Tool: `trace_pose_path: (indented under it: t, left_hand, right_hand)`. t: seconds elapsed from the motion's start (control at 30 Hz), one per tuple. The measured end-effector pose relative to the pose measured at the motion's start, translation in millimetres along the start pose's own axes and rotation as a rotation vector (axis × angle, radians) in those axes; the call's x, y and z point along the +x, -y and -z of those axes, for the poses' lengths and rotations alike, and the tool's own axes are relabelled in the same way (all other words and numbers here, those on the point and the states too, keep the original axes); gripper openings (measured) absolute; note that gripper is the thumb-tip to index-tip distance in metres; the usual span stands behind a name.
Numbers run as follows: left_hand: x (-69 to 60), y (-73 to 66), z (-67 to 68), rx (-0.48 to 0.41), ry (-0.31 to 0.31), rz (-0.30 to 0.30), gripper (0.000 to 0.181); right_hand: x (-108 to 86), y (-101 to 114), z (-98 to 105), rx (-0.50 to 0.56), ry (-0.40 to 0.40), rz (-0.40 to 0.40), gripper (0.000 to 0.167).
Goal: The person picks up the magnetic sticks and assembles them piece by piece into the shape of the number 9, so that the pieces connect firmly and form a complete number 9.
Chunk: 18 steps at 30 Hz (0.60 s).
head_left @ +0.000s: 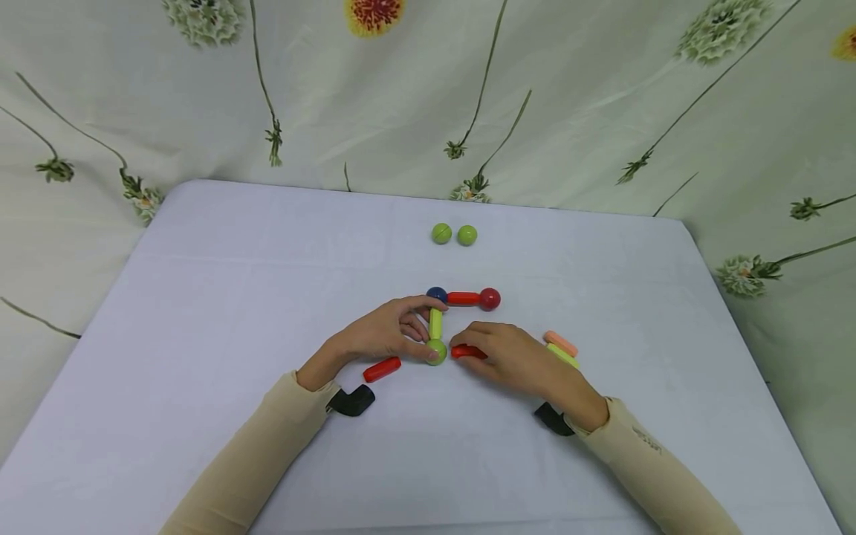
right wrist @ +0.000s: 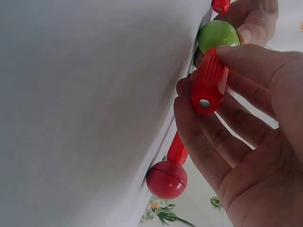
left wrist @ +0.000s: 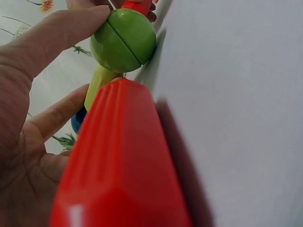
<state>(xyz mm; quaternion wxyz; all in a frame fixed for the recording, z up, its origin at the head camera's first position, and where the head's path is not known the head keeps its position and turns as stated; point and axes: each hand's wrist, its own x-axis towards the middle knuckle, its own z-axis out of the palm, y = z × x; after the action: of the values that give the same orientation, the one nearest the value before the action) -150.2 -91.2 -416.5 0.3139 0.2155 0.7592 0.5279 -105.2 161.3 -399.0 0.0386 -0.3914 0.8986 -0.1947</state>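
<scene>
My left hand (head_left: pixel 394 329) has its thumb on a green ball (head_left: pixel 436 352) and its index finger by a blue ball (head_left: pixel 438 295); a yellow-green rod (head_left: pixel 436 324) links the two balls. From the blue ball a red rod (head_left: pixel 463 299) runs right to a red ball (head_left: pixel 490 299). My right hand (right wrist: pixel 255 104) pinches another red rod (right wrist: pixel 209 80) between thumb and fingers, its metal-tipped end facing the right wrist camera. In the head view this rod lies just right of the green ball, a small gap between them.
Another red rod (head_left: pixel 382 369) lies below my left hand, large in the left wrist view. An orange rod (head_left: pixel 560 342) and a yellow-green rod (head_left: pixel 563 356) lie beyond my right wrist. Two green balls (head_left: pixel 441 233) (head_left: pixel 467 235) sit farther back.
</scene>
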Motion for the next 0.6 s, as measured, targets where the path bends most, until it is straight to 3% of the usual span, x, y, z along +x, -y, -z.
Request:
trace_pose_path:
  t: [0.6]
  left_hand:
    - [0.2,1.3,-0.2,0.004,0.0,0.003,0.068]
  right_hand:
    - [2.4,1.8,-1.8,0.035,0.021,-0.005,0.018]
